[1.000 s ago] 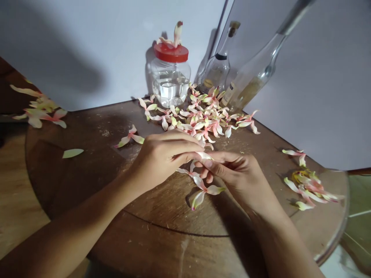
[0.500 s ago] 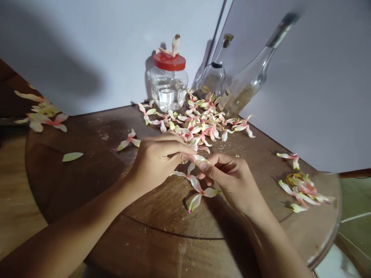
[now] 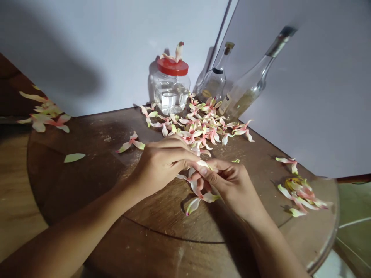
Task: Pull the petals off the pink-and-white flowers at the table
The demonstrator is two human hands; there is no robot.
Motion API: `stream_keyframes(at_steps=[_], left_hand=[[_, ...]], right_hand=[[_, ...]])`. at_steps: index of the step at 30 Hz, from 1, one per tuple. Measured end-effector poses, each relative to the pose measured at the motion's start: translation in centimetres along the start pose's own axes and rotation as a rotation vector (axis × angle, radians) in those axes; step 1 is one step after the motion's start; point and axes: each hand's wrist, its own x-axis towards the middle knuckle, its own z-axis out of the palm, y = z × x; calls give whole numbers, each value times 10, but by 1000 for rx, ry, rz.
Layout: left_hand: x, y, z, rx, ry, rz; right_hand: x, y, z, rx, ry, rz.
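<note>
Between both hands, above the middle of the table, is a pale petal [image 3: 204, 165]. My left hand [image 3: 165, 164] pinches its left end between thumb and fingers. My right hand [image 3: 226, 179] grips the other end, thumb on top, so much of the petal is covered. Just below the fingertips lies a pink and white flower [image 3: 199, 197] with spread, curling petals, partly hidden by my right hand. Behind my hands spreads a heap of similar pink and white flowers [image 3: 199, 127].
A clear jar with a red lid [image 3: 173, 67] stands at the back, a flower on its lid. Beside it are a stoppered bottle [image 3: 216, 81] and a taller bottle [image 3: 255, 85] against the wall. More flowers lie at the left edge [image 3: 49, 116] and right side [image 3: 301, 195]; a loose petal [image 3: 74, 157] lies left.
The view has shifted slightly, so the jar and bottles sit a little lower. Both hands still hold the petal, and its pale surface shows more between the fingertips.
</note>
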Motion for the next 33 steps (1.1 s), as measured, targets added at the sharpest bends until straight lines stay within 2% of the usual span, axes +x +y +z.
stream_keyframes(at_steps=[6, 12, 16, 20, 24, 26, 30, 33], left_hand=[[1, 0, 0, -69, 87, -110], [5, -8, -16, 2, 304, -357], [3, -16, -16, -109, 452, -498], [1, -28, -15, -276, 519, -557], [2, -45, -28, -342, 620, -540], [4, -45, -34, -299, 594, -502], [9, -28, -35, -167, 399, -397], [12, -18, -32, -122, 326, -331]], right_hand=[[2, 2, 4, 54, 112, 2], [-3, -1, -3, -64, 69, -68], [-5, -5, -5, -75, 48, -57], [-7, -3, -5, -63, -3, -22], [-8, -2, -8, -14, 33, -55], [-8, -2, -9, -2, 60, -72], [-8, 0, -12, -50, 120, -62], [-8, 1, -11, -78, 162, -66]])
